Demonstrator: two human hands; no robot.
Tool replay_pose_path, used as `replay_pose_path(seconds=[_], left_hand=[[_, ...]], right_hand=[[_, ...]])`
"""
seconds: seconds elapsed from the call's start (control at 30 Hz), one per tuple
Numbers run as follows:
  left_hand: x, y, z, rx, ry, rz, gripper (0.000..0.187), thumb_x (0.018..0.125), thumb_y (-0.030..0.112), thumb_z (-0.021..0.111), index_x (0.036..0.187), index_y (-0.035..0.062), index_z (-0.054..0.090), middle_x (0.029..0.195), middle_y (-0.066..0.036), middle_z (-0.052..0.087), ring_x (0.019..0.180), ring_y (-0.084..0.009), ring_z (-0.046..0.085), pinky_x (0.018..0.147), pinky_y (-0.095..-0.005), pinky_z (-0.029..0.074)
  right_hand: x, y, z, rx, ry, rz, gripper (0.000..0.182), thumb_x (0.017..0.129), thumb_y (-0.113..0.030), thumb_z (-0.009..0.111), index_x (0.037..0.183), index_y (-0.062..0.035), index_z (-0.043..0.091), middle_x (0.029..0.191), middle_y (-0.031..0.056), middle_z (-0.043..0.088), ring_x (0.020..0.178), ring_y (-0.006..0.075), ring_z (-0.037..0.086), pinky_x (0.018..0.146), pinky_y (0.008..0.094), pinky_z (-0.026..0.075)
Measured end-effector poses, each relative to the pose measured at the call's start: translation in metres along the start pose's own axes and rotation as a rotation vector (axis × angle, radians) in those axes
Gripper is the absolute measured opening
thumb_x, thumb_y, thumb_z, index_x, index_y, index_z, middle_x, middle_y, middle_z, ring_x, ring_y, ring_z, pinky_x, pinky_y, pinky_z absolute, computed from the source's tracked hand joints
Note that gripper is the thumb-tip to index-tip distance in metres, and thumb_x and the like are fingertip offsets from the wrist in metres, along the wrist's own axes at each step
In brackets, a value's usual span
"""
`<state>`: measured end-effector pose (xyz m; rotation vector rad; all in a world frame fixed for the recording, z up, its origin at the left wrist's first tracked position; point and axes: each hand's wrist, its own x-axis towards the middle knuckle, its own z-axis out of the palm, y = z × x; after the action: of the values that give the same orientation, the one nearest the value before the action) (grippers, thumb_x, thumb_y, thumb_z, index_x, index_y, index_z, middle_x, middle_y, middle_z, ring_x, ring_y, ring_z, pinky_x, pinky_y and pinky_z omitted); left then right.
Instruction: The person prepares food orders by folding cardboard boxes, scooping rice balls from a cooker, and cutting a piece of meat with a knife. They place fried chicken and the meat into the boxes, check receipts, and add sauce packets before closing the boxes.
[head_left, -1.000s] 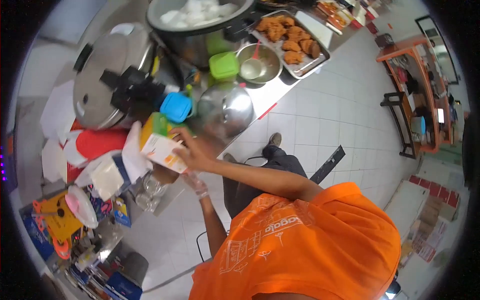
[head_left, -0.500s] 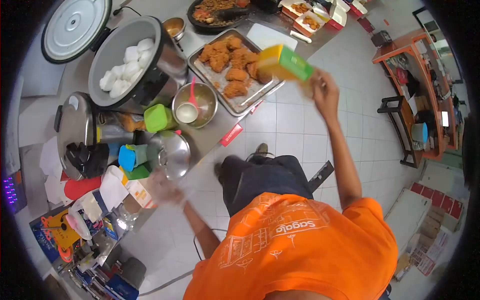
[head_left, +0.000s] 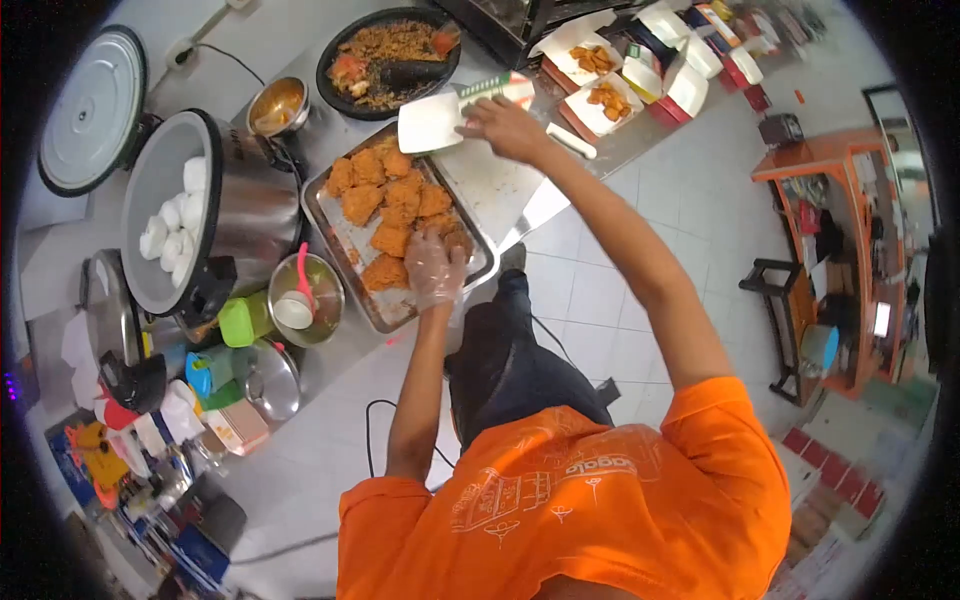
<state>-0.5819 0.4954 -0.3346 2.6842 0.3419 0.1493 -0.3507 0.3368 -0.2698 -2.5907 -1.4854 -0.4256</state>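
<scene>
My left hand point(head_left: 436, 268), in a clear plastic glove, reaches into the metal tray point(head_left: 482, 282). Its fingers close on a piece of fried chicken point(head_left: 456, 240) at the tray's near right side, which the hand partly hides. Other breaded pieces point(head_left: 362, 204) lie on paper in the same tray. Above the tray's far right corner, my bare right hand point(head_left: 503, 127) grips a paper food box point(head_left: 430, 124). The box stands open, its white inside showing, with a green and red print on its side.
Left of the tray are a metal bowl point(head_left: 328, 325) with a pink spoon and a large pot point(head_left: 255, 200) of white wrapped bundles. A black mortar point(head_left: 395, 100) stands behind. A white-handled knife point(head_left: 572, 141) and open boxes point(head_left: 603, 130) of food are on the right.
My left hand has moved from beside the pot lid up to the chicken. The right hand has carried the box left and back, and the box now shows its open white inside.
</scene>
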Motion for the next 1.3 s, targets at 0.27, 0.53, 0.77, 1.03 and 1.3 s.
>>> replay_pose_path(seconds=[0.27,0.53,0.77,1.03,1.3], left_hand=[[0.006,0.038,-0.026,0.150,-0.115,-0.145,0.042,0.075,0.026,0.071,0.107,0.0022,0.058,0.105,-0.020,0.059,0.099,-0.0368,0.058,0.088,-0.0461,0.046],[-0.010,0.065,-0.010,-0.108,0.051,-0.394,0.038,0.069,-0.002,0.073,0.102,0.0024,0.057,0.096,-0.017,0.062,0.092,-0.0352,0.061,0.087,-0.0427,0.048],[0.006,0.144,-0.031,-0.895,0.405,-0.832,0.057,0.080,0.016,0.079,0.127,0.0006,0.052,0.119,-0.012,0.060,0.106,-0.0242,0.060,0.086,-0.0372,0.054],[0.079,0.162,0.095,-1.557,0.536,-1.120,0.064,0.080,0.027,0.079,0.130,-0.0018,0.051,0.124,-0.016,0.058,0.107,-0.0264,0.060,0.080,-0.0366,0.054],[0.073,0.184,0.115,-0.006,0.502,-0.903,0.084,0.063,0.051,0.082,0.125,0.0019,0.055,0.127,-0.022,0.054,0.119,-0.0353,0.052,0.102,-0.0458,0.042]], right_hand=[[0.053,0.152,0.043,-0.120,-0.387,-0.482,0.044,0.075,-0.003,0.064,0.115,-0.0206,0.068,0.127,0.0048,0.054,0.122,0.0195,0.045,0.106,0.0331,0.036],[0.001,0.089,-0.033,0.872,-0.246,0.284,0.025,0.080,-0.004,0.060,0.103,-0.0070,0.070,0.107,0.0162,0.065,0.100,0.0341,0.062,0.098,0.0435,0.042],[-0.134,0.106,0.039,0.364,-0.331,0.248,0.046,0.085,-0.006,0.052,0.124,0.0151,0.043,0.112,0.0331,0.055,0.099,0.0463,0.058,0.092,0.0452,0.047],[-0.123,0.114,0.047,0.499,-0.425,0.493,0.025,0.085,-0.014,0.053,0.097,0.0085,0.052,0.094,0.0242,0.059,0.093,0.0374,0.063,0.081,0.0406,0.052],[-0.164,0.129,0.001,0.983,-0.640,0.771,0.038,0.088,-0.025,0.056,0.109,0.0071,0.049,0.093,0.0312,0.064,0.086,0.0412,0.067,0.075,0.0467,0.053]])
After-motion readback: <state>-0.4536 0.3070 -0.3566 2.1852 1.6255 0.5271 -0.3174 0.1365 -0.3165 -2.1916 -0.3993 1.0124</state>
